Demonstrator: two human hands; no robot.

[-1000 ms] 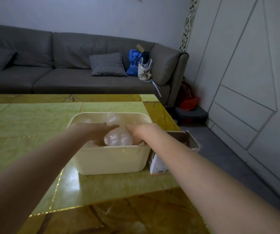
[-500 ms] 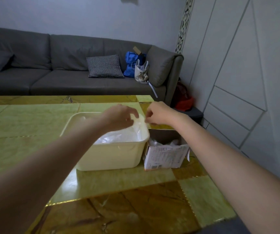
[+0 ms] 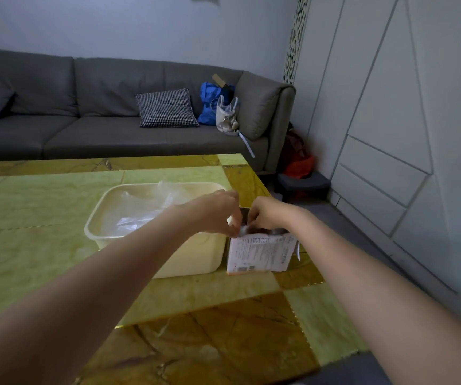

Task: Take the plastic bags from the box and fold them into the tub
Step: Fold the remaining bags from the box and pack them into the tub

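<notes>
A cream plastic tub (image 3: 107, 218) stands on the yellow-green table and holds clear folded plastic bags (image 3: 137, 215). Right beside it stands a small cardboard box (image 3: 260, 254) with a printed white label on its front. My left hand (image 3: 212, 212) and my right hand (image 3: 265, 213) are both over the box's open top, fingers curled down into it. Between the fingertips a bit of clear plastic bag (image 3: 242, 231) shows, pinched by both hands. The box's inside is mostly hidden behind my hands.
The table (image 3: 43, 207) ends just right of the box, with grey floor beyond. A grey sofa (image 3: 85, 134) with a checked cushion and bags runs along the far side. White panelled cabinets (image 3: 390, 134) line the right wall.
Both hands have left the tub, moved right and come down onto the top of the box, where they now pinch a bag. The view has turned slightly right.
</notes>
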